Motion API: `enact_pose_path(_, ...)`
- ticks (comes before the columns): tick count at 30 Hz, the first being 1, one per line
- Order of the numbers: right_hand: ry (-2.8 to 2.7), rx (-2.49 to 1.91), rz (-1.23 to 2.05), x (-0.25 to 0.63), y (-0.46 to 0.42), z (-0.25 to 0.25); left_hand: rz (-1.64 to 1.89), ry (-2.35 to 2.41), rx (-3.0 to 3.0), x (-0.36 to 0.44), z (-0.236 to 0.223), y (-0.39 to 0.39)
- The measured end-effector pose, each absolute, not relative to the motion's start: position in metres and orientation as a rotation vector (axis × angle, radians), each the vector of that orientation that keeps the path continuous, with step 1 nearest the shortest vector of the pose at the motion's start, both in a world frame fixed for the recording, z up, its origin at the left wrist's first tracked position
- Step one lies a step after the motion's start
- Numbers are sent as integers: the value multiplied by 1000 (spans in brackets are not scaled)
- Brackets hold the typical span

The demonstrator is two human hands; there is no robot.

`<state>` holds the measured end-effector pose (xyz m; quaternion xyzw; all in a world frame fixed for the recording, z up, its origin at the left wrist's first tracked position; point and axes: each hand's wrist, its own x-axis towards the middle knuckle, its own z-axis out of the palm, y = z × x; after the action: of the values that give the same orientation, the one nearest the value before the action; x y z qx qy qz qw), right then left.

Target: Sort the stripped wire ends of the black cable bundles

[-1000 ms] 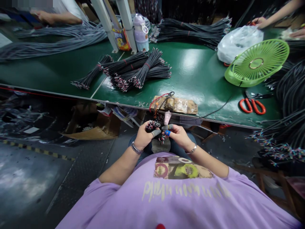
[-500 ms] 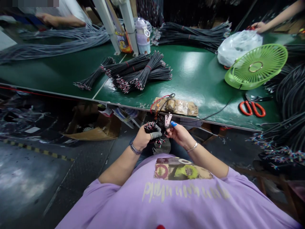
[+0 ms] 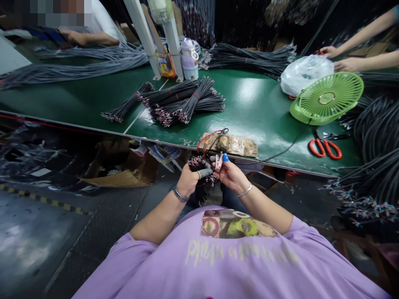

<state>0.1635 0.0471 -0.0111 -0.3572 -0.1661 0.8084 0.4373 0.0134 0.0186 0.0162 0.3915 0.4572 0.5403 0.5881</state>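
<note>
In the head view, the left hand (image 3: 188,180), at the centre of the frame, was closed around a bunch of black wires (image 3: 197,162) with red and white ends showing at the top. Just beside it on the right, the right hand (image 3: 231,175) pinched a pale pink clip (image 3: 218,162) between its fingers, near those wire ends. Above the hands, a taped board (image 3: 239,145) lay along the near edge of the green table (image 3: 249,118). Tied cable bundles (image 3: 190,99) lay on the tabletop, upper left of the board. At the right of the frame sat red-handled scissors (image 3: 324,148), with a green fan (image 3: 330,97) above them.
</note>
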Motion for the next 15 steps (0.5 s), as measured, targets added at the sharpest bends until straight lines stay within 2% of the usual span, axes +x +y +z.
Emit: enact_pose_path(15,-407,-809,2073,164,39,-22,1190,1074,890,17,12,18)
